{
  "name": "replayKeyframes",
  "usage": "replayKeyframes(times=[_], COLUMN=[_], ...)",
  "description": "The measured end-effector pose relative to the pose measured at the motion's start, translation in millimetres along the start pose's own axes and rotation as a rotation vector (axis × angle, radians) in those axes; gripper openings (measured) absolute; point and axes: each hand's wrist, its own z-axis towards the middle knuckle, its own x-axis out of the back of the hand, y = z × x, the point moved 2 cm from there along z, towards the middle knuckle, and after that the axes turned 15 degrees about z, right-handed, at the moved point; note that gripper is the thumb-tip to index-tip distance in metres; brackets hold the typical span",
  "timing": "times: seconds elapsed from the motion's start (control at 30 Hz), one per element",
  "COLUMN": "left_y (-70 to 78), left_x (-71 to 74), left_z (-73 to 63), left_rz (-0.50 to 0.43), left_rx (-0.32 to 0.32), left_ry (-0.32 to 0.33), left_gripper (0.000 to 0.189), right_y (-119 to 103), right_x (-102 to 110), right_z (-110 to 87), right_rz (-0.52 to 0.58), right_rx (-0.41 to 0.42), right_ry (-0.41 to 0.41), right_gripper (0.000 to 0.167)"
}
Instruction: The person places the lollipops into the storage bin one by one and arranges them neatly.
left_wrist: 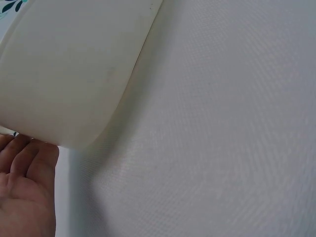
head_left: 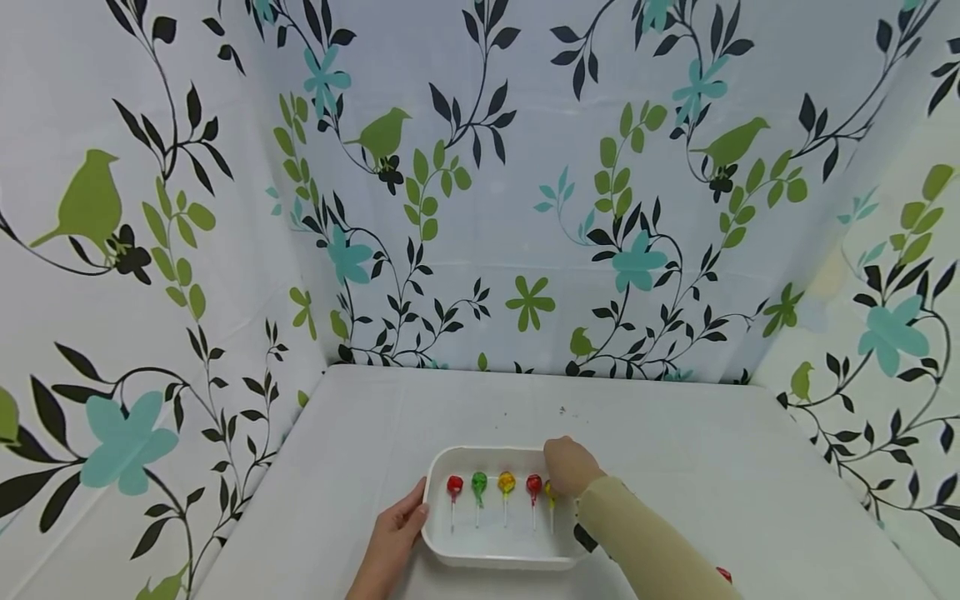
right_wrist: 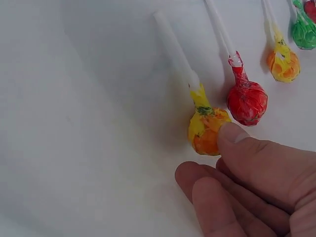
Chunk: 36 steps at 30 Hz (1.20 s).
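A shallow white tray (head_left: 487, 562) lies on the table with a row of wrapped lollipops in it. My left hand (head_left: 395, 533) holds the tray's left rim, the thumb on top; in the left wrist view its curled fingers (left_wrist: 34, 160) meet the tray's outer wall. At the tray's right end, my right hand (head_left: 570, 467) pinches the ball of a yellow-and-orange lollipop (right_wrist: 202, 133), thumb against its side and the index fingertip hidden. Its stick points toward the near side. Next to it lies a red lollipop (right_wrist: 248, 103), sticks roughly parallel.
Farther left in the tray lie another yellow lollipop (head_left: 507, 483), a green one (head_left: 479, 483) and a red one (head_left: 455, 486). A small red-wrapped thing (head_left: 723, 574) shows beside the right sleeve. Patterned curtain (head_left: 525, 208) surrounds the white table (head_left: 675, 450) on its back and sides.
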Motion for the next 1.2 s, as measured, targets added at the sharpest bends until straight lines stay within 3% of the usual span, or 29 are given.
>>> replayKeyframes(times=[0.27, 0.5, 0.8, 1.0, 1.2], left_y=[0.4, -3.4, -4.8, -3.5, 0.9], left_x=[-13.0, -21.1, -27.3, -20.5, -5.3], left_z=[0.3, 0.3, -1.5, 0.5, 2.2], left_rz=[0.013, 0.017, 0.022, 0.013, 0.042], left_rx=[0.014, -0.022, 0.018, 0.025, 0.077], left_ry=[-0.025, -0.030, -0.045, -0.043, -0.025], left_gripper=[0.051, 0.051, 0.052, 0.053, 0.055], right_y=[17, 41, 100, 137, 178], right_x=[13, 36, 67, 88, 89], right_z=[-13.7, -36.2, -83.4, -114.3, -137.4], right_rz=[0.036, 0.254, 0.540, 0.636, 0.648], right_rx=[0.009, 0.044, 0.121, 0.140, 0.083], right_ry=[0.012, 0.043, 0.184, 0.262, 0.314], right_gripper=[0.019, 0.019, 0.026, 0.030, 0.035])
